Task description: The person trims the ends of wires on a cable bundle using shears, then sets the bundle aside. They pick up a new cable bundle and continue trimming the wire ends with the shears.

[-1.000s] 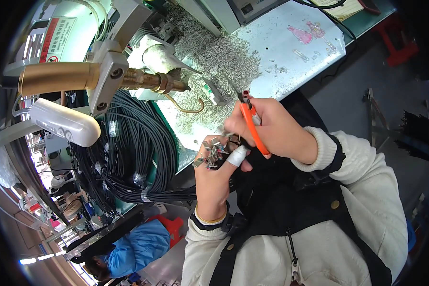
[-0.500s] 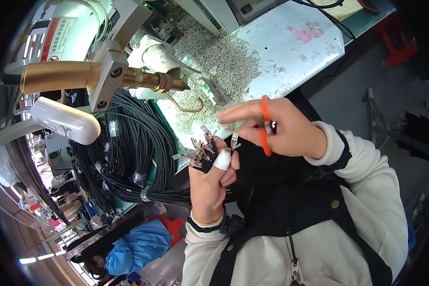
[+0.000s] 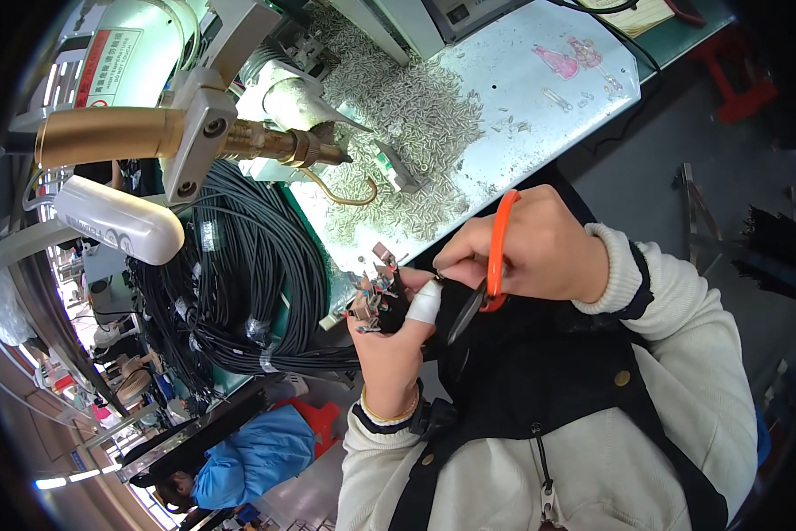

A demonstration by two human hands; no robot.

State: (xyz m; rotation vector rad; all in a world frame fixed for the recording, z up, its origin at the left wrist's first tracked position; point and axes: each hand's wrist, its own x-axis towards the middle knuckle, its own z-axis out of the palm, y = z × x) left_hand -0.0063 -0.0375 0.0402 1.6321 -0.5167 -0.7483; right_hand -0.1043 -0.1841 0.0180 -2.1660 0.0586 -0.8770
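My left hand (image 3: 387, 358) is closed round a bunch of black cables with small metal connectors (image 3: 376, 292) and bits of coloured wire at their ends. White tape (image 3: 425, 303) wraps its thumb. My right hand (image 3: 540, 252) has orange-handled scissors (image 3: 502, 243) hooked on its fingers, the dark blades slanting down toward my black apron (image 3: 540, 363). Its thumb and forefinger pinch together beside the taped thumb tip, at a small dark piece too little to make out.
A brass-coloured soldering head (image 3: 265, 146) with a curved tube reaches over a heap of small metal pieces (image 3: 416, 115) on the white worktop (image 3: 540, 115). Coiled black cables (image 3: 247, 292) lie at the left. A person in blue (image 3: 256, 456) sits beyond.
My right hand's stretched fingers have closed into a pinch by the left thumb. The scissors have swung so their blades show. The connectors in my left hand have shifted and turned.
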